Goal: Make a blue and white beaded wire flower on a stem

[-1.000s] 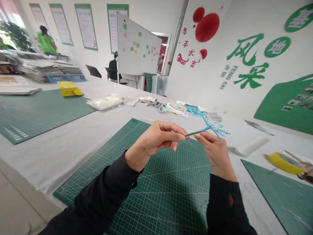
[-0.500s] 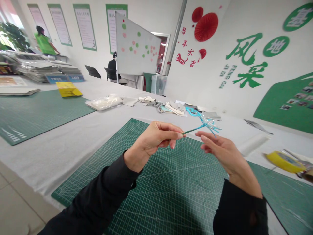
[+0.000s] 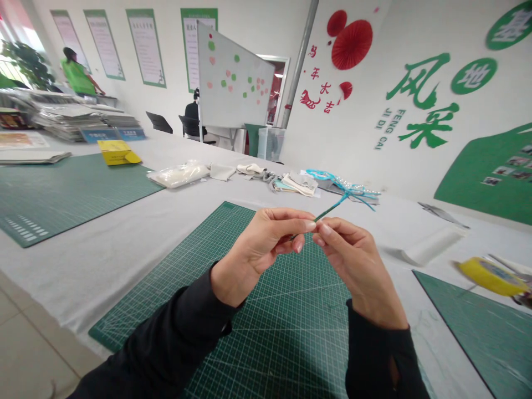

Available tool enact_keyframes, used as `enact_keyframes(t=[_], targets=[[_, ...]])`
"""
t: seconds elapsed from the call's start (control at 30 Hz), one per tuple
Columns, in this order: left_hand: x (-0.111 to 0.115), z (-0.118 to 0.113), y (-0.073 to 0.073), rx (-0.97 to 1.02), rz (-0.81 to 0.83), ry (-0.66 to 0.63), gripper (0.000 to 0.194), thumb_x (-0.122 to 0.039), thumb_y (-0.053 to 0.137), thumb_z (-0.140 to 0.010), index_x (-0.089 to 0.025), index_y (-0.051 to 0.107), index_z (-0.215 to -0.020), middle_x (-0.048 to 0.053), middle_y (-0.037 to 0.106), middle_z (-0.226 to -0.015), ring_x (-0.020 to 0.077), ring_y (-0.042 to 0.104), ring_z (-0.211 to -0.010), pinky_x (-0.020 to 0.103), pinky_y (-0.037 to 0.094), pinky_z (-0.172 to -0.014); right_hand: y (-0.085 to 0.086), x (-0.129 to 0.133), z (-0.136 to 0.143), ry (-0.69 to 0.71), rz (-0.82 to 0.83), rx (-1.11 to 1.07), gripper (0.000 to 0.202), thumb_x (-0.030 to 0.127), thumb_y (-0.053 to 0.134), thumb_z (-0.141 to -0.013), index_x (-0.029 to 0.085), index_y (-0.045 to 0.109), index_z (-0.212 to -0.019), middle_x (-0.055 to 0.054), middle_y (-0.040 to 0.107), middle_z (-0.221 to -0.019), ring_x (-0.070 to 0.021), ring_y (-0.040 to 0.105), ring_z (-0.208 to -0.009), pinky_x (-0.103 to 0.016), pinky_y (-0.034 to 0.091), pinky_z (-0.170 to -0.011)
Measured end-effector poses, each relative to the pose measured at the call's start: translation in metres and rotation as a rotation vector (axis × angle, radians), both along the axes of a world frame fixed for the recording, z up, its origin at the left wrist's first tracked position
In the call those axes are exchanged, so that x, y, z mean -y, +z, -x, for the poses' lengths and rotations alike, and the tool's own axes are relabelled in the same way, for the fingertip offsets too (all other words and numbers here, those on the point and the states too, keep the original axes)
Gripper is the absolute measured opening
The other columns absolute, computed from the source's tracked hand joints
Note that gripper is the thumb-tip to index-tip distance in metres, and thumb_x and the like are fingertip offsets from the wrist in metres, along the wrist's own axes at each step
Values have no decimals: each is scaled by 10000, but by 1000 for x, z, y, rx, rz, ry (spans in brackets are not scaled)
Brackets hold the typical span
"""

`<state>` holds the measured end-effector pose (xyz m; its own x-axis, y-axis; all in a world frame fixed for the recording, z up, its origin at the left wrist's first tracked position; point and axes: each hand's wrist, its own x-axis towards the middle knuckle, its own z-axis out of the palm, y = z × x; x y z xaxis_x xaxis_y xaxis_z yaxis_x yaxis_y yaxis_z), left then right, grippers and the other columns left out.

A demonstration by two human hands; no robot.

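My left hand [image 3: 276, 235] pinches the green stem of a blue beaded ornament [image 3: 347, 191] between thumb and fingers. The stem slants up to the right, and the blue loops and white beads spread out at its upper end. Close beside it, my right hand [image 3: 347, 244] has its thumb and fingertips closed on the stem, touching or nearly touching the left fingertips. Both hands are above a green cutting mat [image 3: 291, 327] with a white grid.
A yellow tape roll [image 3: 492, 276] lies at the right near another mat [image 3: 477, 327]. Behind are a plastic bag [image 3: 180, 174], fabric scraps [image 3: 297, 184], a yellow packet [image 3: 118, 152] and stacked papers [image 3: 62, 119]. A person in green [image 3: 78, 75] stands far left.
My right hand has moved left and closed on the stem beside my left hand. The ornament's beaded end has tilted upward and turned.
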<state>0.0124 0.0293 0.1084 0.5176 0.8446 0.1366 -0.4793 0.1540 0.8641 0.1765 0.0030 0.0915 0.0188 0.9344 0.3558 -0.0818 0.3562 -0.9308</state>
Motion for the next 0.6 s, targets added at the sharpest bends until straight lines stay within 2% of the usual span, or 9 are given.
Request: enact_keyframes(t=[0.23, 0.33, 0.47, 0.6], targets=[[18, 3, 12, 13, -5, 66, 159, -204, 781, -647, -130, 729, -778, -19, 576, -546, 47, 476, -429, 175, 204, -386, 3, 2, 13, 22, 12, -123, 87, 331, 778, -696, 251, 745, -703, 16, 664, -664, -90, 536, -605, -240, 469, -595], [25, 3, 16, 9, 15, 85, 157, -198, 801, -626, -120, 713, -729, -23, 556, -512, 43, 460, -422, 166, 184, -378, 4, 3, 12, -5, -16, -185, 76, 305, 785, -689, 253, 732, -680, 25, 661, -661, -85, 548, -615, -233, 481, -608], [32, 1, 17, -18, 52, -28, 131, -213, 787, -648, -126, 691, -669, -29, 521, -452, 38, 440, -413, 157, 203, -388, 7, 5, 11, -94, -131, -184, 74, 270, 809, -656, 265, 744, -692, 26, 660, -676, -84, 565, -638, -219, 477, -590], [36, -2, 14, -66, 101, -167, 179, -257, 813, -610, -132, 694, -656, -27, 509, -421, 44, 431, -392, 165, 197, -384, 12, 11, 9, -63, -181, -81, 48, 238, 772, -699, 279, 748, -695, 20, 624, -672, -89, 535, -597, -223, 437, -506]])
